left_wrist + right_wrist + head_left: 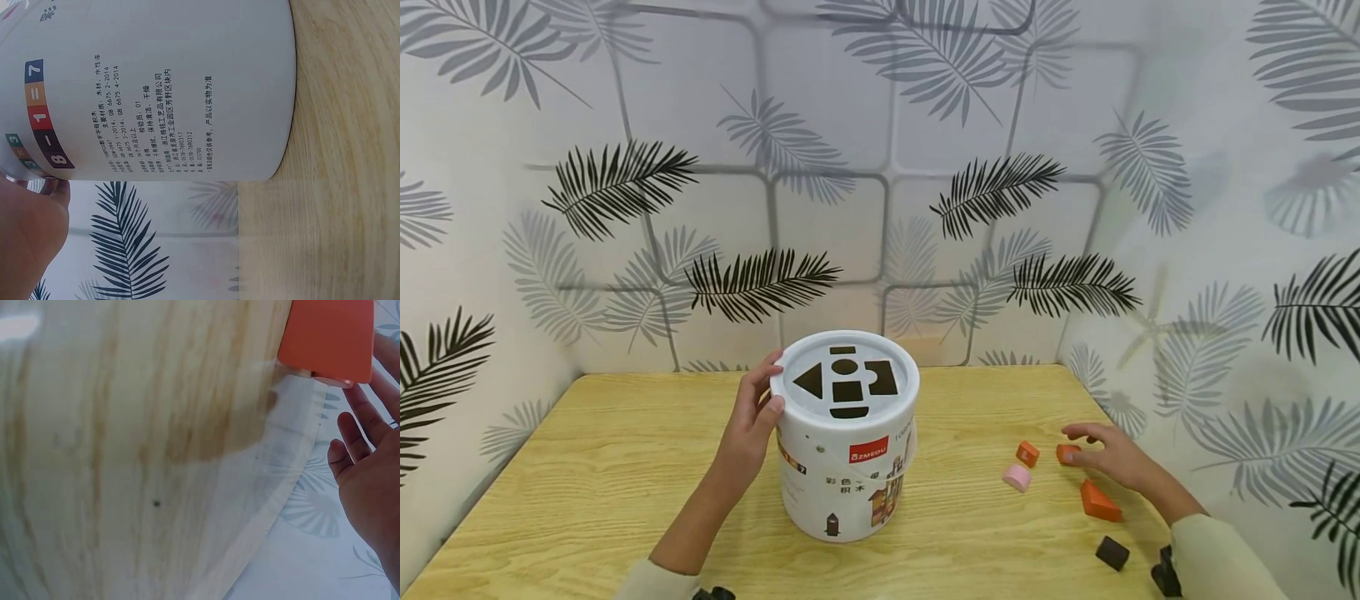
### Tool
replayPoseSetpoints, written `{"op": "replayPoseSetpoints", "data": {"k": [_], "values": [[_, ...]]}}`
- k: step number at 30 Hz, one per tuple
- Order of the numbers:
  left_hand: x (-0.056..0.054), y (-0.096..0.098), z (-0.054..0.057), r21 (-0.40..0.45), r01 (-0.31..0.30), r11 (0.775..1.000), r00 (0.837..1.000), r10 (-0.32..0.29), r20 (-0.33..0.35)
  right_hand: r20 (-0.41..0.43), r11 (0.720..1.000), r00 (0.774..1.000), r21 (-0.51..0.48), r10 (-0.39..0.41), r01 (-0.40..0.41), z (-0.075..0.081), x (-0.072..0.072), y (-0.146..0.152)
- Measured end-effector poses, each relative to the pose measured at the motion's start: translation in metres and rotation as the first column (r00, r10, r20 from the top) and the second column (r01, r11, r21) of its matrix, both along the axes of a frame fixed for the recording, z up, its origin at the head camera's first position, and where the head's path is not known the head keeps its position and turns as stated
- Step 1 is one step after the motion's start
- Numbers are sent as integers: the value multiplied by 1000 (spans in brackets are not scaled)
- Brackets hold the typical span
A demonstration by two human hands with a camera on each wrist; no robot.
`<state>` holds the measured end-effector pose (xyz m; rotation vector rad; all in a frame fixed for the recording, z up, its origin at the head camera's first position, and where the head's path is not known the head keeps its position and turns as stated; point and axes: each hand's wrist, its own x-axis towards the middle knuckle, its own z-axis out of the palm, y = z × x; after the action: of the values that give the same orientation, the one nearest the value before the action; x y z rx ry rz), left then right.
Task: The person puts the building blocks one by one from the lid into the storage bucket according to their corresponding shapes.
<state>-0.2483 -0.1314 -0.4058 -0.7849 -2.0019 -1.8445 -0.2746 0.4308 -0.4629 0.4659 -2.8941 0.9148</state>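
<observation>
A white block bucket [835,467] stands upright, its lid [805,417] cut with several shaped holes. My left hand [752,412] holds the bucket's rim from the left side, thumb and fingers against it. Printed text and number tiles cover the bucket's side [219,125] in the left wrist view. At the right, my right hand [1108,454] pinches a small orange block [1067,453]. In the right wrist view an orange block face [328,340] partly hides the fingers of the right hand [375,487].
Left of the right hand lie an orange block [1027,453] and a pink cylinder [1017,477]. An orange triangular block [1099,502] and a dark cylinder [1112,552] lie nearer. Leaf-patterned sheeting [925,250] rises behind and beside the wood-grain table [625,467].
</observation>
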Motion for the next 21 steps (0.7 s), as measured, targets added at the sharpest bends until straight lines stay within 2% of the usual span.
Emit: {"op": "replayPoseSetpoints", "data": {"k": [9, 15, 21], "values": [[-1, 0, -1, 13, 10, 1000, 1000, -10, -7, 25, 997, 1000, 78, 16, -18, -6, -5, -1], [0, 0, 0, 9, 10, 1000, 1000, -10, 4, -18, 993, 999, 111, 35, -33, -12, -10, -2], [1, -1, 0, 3, 9, 1000, 1000, -9, 0, 32, 994, 999, 108, -4, 0, -13, -10, -3]]}}
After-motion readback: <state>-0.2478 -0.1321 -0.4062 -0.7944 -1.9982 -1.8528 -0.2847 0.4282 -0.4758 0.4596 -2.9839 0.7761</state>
